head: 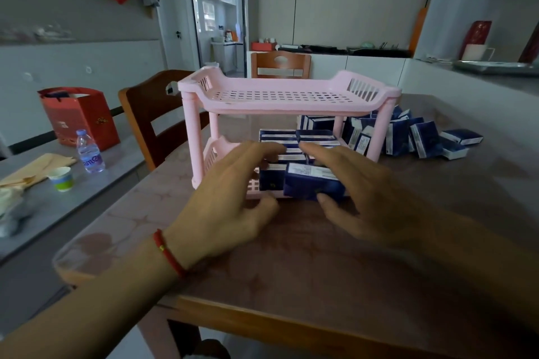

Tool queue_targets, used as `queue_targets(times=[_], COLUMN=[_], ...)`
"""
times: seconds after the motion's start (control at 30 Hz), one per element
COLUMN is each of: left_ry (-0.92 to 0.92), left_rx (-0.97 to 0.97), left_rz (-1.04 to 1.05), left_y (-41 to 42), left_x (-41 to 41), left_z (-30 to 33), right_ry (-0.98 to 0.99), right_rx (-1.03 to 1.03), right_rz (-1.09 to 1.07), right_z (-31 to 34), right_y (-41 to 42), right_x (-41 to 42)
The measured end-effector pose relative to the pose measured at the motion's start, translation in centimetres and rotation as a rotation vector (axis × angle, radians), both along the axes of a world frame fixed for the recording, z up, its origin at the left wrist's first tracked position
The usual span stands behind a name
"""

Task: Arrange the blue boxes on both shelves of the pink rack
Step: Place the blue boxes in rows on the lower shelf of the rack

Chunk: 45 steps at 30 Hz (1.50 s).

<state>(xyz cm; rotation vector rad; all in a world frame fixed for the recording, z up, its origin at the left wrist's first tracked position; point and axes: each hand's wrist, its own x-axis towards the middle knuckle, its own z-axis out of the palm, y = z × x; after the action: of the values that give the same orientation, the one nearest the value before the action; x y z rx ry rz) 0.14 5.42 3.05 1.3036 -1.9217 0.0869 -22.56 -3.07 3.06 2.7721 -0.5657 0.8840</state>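
From the head view, a pink plastic two-shelf rack stands near the middle of the brown wooden table, its slotted top shelf bare. On the lower shelf sit several dark blue cardboard boxes with white labels, packed toward the rack's right side. The right hand grips one more blue box at the front of the lower shelf, fingers laid over its top and thumb pressed to its front face. The left hand, with a red cord bracelet on its wrist, reaches in beside it with fingers spread and nearly straight, fingertips at the boxes on the shelf, grasping nothing. A loose heap of the same blue boxes lies behind the rack, toward the table's far right edge. Beyond the left edge, on a grey side surface, stand a clear water bottle, a small paper cup and a red gift bag.
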Motion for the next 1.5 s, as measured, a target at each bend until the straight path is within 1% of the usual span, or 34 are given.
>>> queue_targets(times=[0.07, 0.1, 0.17, 0.2, 0.27, 0.3, 0.37, 0.43, 0.5, 0.53, 0.57, 0.67, 0.8, 1.0, 1.07, 1.17, 1.33, 1.4, 1.5], left_ry=[0.062, 0.078, 0.082, 0.072, 0.014, -0.041, -0.174, -0.295, -0.424, -0.459, -0.474, -0.462, -0.452, -0.624, -0.621, -0.565, -0.349, -0.331, -0.37], left_rx=[0.031, 0.002, -0.066, -0.091, -0.154, -0.173, -0.152, -0.07, 0.048, 0.092, 0.109, 0.066, 0.123, 0.216, 0.226, 0.229, 0.318, 0.34, 0.31], left_rz=[-0.075, -0.057, 0.027, 0.072, 0.168, 0.241, 0.414, 0.563, 0.644, 0.673, 0.697, 0.748, 0.783, 0.826, 0.803, 0.772, 0.742, 0.72, 0.744], left_y=[0.1, -0.1, -0.5, -0.6, -0.7, -0.7, -1.0, -1.3, -1.6, -1.9, -2.1, -3.3, -3.5, -5.7, -7.4, -9.9, -11.3, -11.0, -10.6], left_x=[-0.2, -0.1, 0.5, 0.9, 1.4, 1.5, 0.9, -0.4, -1.7, -2.0, -2.0, -1.2, -0.9, -0.7, -0.1, 1.1, 2.1, 2.2, 2.2], left_z=[0.5, 0.7, 1.0, 1.2, 1.6, 1.8, 2.2, 2.6, 2.7, 2.6, 2.6, 2.6, 2.3, 2.7, 2.7, 2.6, 1.6, 1.1, 0.6], right_ry=[-0.048, -0.06, -0.104, -0.16, -0.255, -0.248, -0.161, -0.093, -0.022, 0.019, 0.052, 0.112, 0.161, 0.141, 0.143, 0.157, 0.184, 0.197, 0.214], right_rx=[0.059, 0.057, 0.018, 0.011, 0.005, -0.021, -0.09, -0.084, -0.085, -0.091, -0.092, -0.084, -0.068, -0.011, -0.003, 0.004, 0.035, 0.039, 0.044], right_rz=[0.062, 0.086, 0.094, 0.078, 0.033, 0.0, -0.062, -0.092, -0.095, -0.094, -0.092, -0.097, -0.141, -0.148, -0.155, -0.17, -0.204, -0.211, -0.218], right_z=[0.7, 1.0, 1.3, 1.2, 0.9, 0.5, -0.3, -0.9, -1.2, -1.3, -1.4, -1.6, -1.8, -1.9, -1.9, -1.8, -1.7, -1.8, -1.9], right_y=[0.0, -0.1, -0.5, -0.7, -1.1, -1.4, -1.9, -2.3, -2.5, -2.5, -2.5, -2.4, -2.3, -2.0, -1.9, -1.7, -1.4, -1.5, -1.5], right_x=[1.0, 1.5, 2.3, 2.5, 2.6, 2.6, 2.3, 2.0, 1.8, 1.7, 1.6, 1.2, 1.1, 1.4, 1.4, 1.4, 1.3, 1.3, 1.3])
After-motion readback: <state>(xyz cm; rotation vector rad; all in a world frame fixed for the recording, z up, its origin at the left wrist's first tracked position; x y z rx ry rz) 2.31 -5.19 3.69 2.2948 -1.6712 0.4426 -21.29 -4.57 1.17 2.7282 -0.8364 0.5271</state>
